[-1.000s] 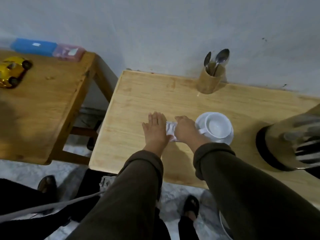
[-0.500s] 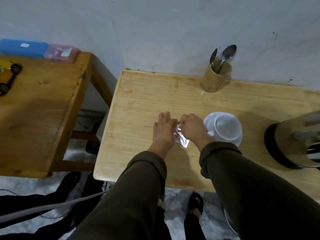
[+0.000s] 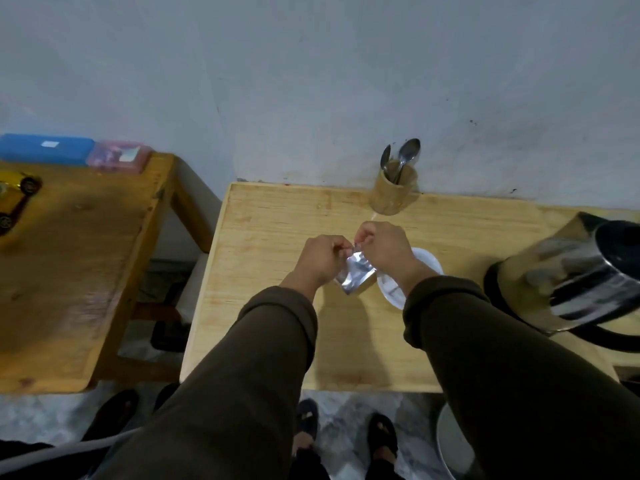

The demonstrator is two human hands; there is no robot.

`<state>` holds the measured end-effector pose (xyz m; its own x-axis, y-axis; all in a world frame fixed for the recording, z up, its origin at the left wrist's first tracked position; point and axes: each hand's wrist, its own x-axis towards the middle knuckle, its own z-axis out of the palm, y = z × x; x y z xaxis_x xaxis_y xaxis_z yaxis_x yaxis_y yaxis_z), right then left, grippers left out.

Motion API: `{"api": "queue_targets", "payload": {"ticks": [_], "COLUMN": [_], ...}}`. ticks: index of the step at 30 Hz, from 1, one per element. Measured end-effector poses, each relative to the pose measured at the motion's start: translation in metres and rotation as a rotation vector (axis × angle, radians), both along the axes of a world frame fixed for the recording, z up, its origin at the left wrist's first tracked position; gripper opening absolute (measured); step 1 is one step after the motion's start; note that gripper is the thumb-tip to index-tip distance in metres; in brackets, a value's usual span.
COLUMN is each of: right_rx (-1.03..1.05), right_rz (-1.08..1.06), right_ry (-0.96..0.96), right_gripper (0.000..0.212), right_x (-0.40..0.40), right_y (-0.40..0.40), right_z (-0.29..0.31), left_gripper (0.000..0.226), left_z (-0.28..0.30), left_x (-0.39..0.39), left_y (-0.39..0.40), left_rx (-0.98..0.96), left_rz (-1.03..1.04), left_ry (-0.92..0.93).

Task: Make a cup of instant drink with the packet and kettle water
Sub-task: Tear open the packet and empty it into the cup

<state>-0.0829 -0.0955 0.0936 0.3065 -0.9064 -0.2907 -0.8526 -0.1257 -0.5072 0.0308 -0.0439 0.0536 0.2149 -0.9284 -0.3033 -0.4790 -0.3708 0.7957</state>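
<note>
While both hands are curled tight above the table, they share one thing between them: the left hand (image 3: 320, 259) pinches the top edge of a silver packet (image 3: 356, 273) with thumb and forefinger, and the right hand (image 3: 384, 249) pinches the same top edge just beside it, knuckles up. Neither hand is loose; each grips the packet at its upper corner, and the two sets of fingertips nearly touch. The packet hangs down from that pinch, lifted clear of the wood, its shiny body slanting below and between the wrists.

Under the right wrist lies a white saucer (image 3: 427, 259), mostly hidden by the hand and dark sleeve; whether a cup sits on it cannot be told from here. To the right stands a steel kettle (image 3: 568, 275) on a black base, well apart from the hands. At the back edge, against the wall, a wooden holder (image 3: 393, 195) keeps two spoons (image 3: 407, 154) upright.

All this rests on a pale wooden table (image 3: 277, 237) pushed to a grey-blue wall (image 3: 311, 81). A darker wooden table (image 3: 79, 265) stands to the left, with a gap between, bearing a blue box (image 3: 46, 148), a pink box (image 3: 119, 157) and a yellow toy car (image 3: 17, 199). Marbled floor and dark sandals show below.
</note>
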Motion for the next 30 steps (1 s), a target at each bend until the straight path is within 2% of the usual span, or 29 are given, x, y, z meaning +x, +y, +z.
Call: {"api": "queue_targets", "payload": {"ticks": [3, 8, 13, 20, 24, 30], "right_rx": [-0.005, -0.02, -0.079, -0.233, -0.262, -0.139], "right_rz": [-0.038, -0.032, 0.019, 0.191, 0.281, 0.314], "right_ry": [-0.043, -0.123, -0.167, -0.216, -0.264, -0.313], "right_gripper": [0.019, 0.014, 0.01, 0.018, 0.008, 0.006], "right_x": [-0.015, -0.047, -0.079, -0.114, -0.132, -0.153], "right_y": [-0.002, -0.005, -0.008, -0.007, -0.008, -0.014], "right_z": [0.015, 0.035, 0.046, 0.039, 0.036, 0.032], "left_gripper": [0.021, 0.018, 0.02, 0.03, 0.035, 0.034], "left_z": [0.017, 0.033, 0.047, 0.05, 0.045, 0.049], "left_x": [-0.01, -0.037, -0.072, -0.118, -0.139, -0.151], "left_y": [-0.005, -0.012, -0.012, -0.008, -0.012, -0.017], "left_rx": [-0.029, -0.065, -0.074, -0.046, -0.06, -0.059], "left_rz": [-0.045, -0.037, 0.069, 0.218, 0.34, 0.448], "left_ry": [-0.034, 0.071, 0.265, 0.382, 0.361, 0.227]}}
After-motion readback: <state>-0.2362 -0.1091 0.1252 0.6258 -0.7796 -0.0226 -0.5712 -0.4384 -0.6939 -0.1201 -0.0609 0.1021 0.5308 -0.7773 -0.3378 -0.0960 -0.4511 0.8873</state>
